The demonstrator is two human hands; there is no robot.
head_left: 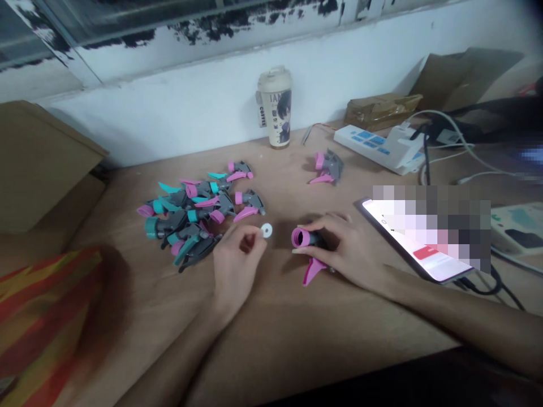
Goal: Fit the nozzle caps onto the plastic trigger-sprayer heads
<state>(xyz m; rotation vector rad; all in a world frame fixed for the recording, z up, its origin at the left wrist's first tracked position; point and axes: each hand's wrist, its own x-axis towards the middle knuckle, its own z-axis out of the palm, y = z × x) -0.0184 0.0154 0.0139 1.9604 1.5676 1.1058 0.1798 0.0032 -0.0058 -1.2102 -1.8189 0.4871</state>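
Note:
Between thumb and forefinger, my left hand (238, 254) pinches a small white washer (266, 230) with a hole in its middle. My right hand (345, 249) grips a grey spray trigger head (314, 239) with a pink collar and a pink lever. The collar's threaded opening (301, 237) faces left, toward the washer, with a gap between the two. Left of my left hand lies a pile of spray trigger heads (186, 212), grey with pink or teal parts. Another pink and grey trigger head (328, 167) lies by itself beyond my right hand.
A coffee tumbler (275, 107) stands against the wall. At the right are a power strip (377, 148) with cables, a lit phone (418, 243) and a wrapped cardboard package (379, 111). A cardboard box (42, 164) and a red and yellow striped cloth or bag (46, 316) occupy the left.

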